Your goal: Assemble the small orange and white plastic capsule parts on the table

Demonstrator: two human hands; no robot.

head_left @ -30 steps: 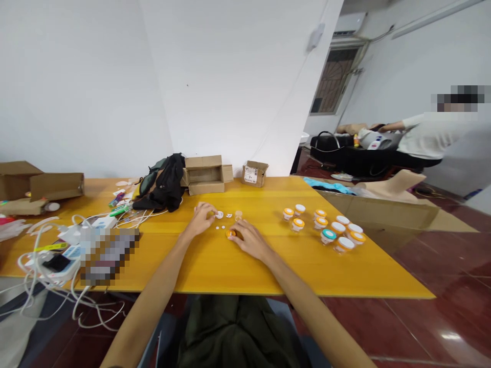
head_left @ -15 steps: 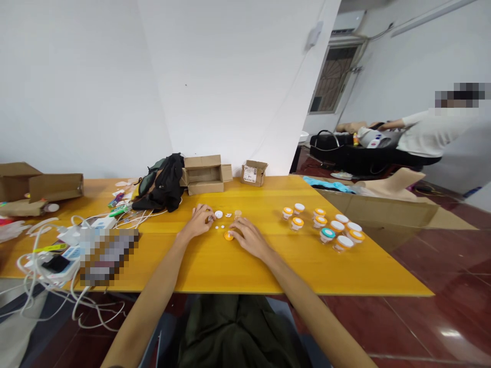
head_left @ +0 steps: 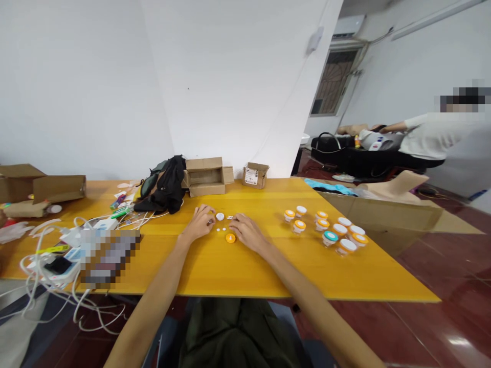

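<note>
My left hand [head_left: 199, 223] is curled on the table, fingertips closed round a small dark-and-pale thing I cannot make out. Just right of it lies a white round lid [head_left: 220, 216]. A small white piece with dark marks [head_left: 229, 217] lies beside the fingertips of my right hand [head_left: 246, 232]. Those fingers are bent together, and what they hold, if anything, is hidden. Two tiny white discs [head_left: 221, 229] sit between the hands. Nearer me, an orange lid [head_left: 230, 238] rests on the table, apart from both hands.
Several clear jars with orange, white and teal lids [head_left: 330, 236] stand at the right. Cables and a power strip [head_left: 63, 271] clutter the left. Behind are a black bag [head_left: 169, 186] and open cardboard boxes [head_left: 207, 186]. Another person [head_left: 433, 135] sits far right.
My right hand has come off the orange lid and its fingers have drawn together. The clear round piece seen behind that hand is now hidden. My left hand has barely moved.
</note>
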